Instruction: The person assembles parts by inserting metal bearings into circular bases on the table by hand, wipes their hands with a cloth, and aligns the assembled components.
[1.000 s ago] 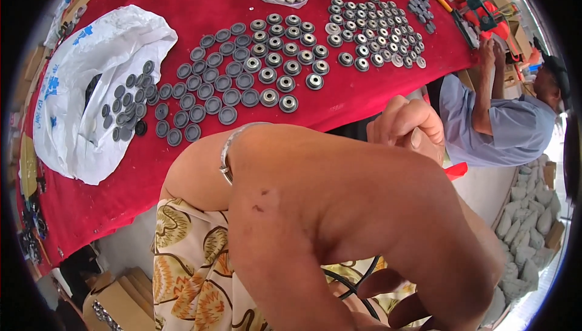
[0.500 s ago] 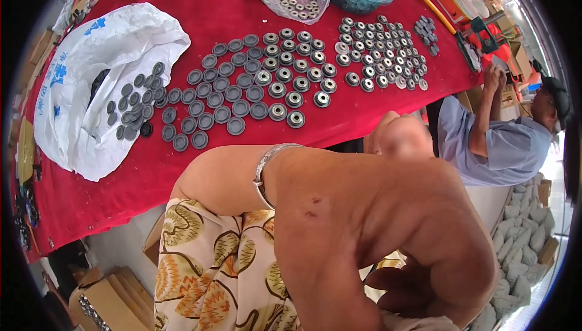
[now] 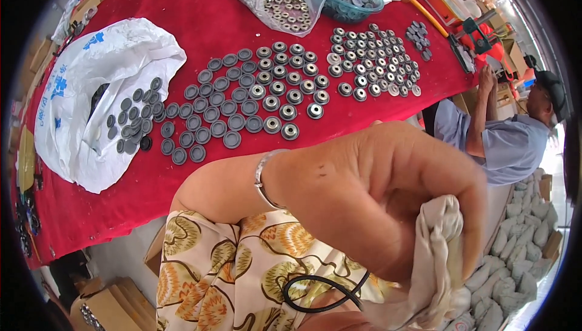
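Left hand (image 3: pixel 388 179): closest to us, just past the middle at four o'clock, its fingers bent well in, nipping a pale cloth (image 3: pixel 439 234).
What changed: half a second ago only a bit of pale cloth peeped out at the bottom; now the fingers are higher and we see much more.
What it means: we think this hand is busy with cloth, not the round bits.
Right hand: we can't see its fingers, so we can't tell how open they are or what they hold; bare skin (image 3: pixel 333 320) shows near six o'clock.
Black cord (image 3: pixel 315 277): looped at six o'clock.
Red bench (image 3: pixel 176 3): grey discs (image 3: pixel 219 83) at eleven o'clock, metal-topped discs (image 3: pixel 294 79) at twelve, looking the same as before.
Blue bowl (image 3: pixel 357 16): farther, one o'clock.
Person in a blue shirt (image 3: pixel 509 143): far off, three o'clock.
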The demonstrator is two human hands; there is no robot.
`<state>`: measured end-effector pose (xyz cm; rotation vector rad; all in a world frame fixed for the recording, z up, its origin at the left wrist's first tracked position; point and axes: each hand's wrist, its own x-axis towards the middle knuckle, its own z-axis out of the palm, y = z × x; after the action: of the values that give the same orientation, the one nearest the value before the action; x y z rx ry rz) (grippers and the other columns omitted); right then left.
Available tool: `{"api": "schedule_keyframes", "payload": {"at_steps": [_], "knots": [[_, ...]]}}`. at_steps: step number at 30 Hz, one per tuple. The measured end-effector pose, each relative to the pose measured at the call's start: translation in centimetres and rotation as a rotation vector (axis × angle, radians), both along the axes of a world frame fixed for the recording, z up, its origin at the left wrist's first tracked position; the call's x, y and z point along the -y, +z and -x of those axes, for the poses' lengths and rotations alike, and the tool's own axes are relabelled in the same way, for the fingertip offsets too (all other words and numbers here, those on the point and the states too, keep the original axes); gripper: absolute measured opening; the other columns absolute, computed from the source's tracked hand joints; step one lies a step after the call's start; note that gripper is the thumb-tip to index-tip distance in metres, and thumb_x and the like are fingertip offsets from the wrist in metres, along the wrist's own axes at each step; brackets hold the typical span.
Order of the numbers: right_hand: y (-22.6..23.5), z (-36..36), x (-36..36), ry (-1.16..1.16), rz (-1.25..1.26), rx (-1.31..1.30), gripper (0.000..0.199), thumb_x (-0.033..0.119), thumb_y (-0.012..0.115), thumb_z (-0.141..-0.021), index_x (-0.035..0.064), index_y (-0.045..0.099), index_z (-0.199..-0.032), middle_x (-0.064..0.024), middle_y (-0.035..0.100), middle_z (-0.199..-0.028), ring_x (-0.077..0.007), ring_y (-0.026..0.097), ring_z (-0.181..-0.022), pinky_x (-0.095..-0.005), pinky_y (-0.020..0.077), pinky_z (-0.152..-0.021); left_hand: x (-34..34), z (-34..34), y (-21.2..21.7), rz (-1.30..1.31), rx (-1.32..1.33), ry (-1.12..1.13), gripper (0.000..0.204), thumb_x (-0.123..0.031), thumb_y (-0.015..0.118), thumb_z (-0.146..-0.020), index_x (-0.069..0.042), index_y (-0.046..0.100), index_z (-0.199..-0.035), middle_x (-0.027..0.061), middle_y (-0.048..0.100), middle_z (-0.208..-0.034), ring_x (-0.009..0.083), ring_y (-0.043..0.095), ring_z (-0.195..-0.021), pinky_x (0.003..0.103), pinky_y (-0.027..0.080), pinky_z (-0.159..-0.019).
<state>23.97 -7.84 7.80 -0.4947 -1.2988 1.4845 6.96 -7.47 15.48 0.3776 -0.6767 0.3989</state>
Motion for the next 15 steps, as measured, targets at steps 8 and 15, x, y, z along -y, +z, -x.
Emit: {"api": "schedule_keyframes", "payload": {"at_steps": [8, 15], "knots": [[0.2, 0.3, 0.3, 0.039, 0.069, -0.084, 0.014, 0.008, 0.055, -0.092, -0.0047, 0.061, -0.096, -0.0127, 0.06, -0.085, -0.016, 0.059, -0.061, -0.0256, 0.049, -0.057, 0.3, -1.3, 0.9, -0.218, 0.053, 0.049, 0.023, 0.007, 0.048, -0.075, 0.003, 0.06, -0.095, 0.004, 0.058, -0.079, 0.0098, 0.058, -0.075, 0.022, 0.044, -0.064], [0.1, 0.6, 0.7, 0.048, 0.153, -0.124, 0.014, 0.008, 0.056, -0.093, -0.0035, 0.063, -0.097, -0.0105, 0.062, -0.085, -0.0152, 0.061, -0.064, -0.0252, 0.0499, -0.058, 0.2, -1.3, 0.7, -0.18, 0.064, 0.078, 0.021, 0.004, 0.05, -0.076, 0.003, 0.06, -0.094, 0.0036, 0.058, -0.079, 0.0097, 0.058, -0.075, 0.022, 0.044, -0.064]]}}
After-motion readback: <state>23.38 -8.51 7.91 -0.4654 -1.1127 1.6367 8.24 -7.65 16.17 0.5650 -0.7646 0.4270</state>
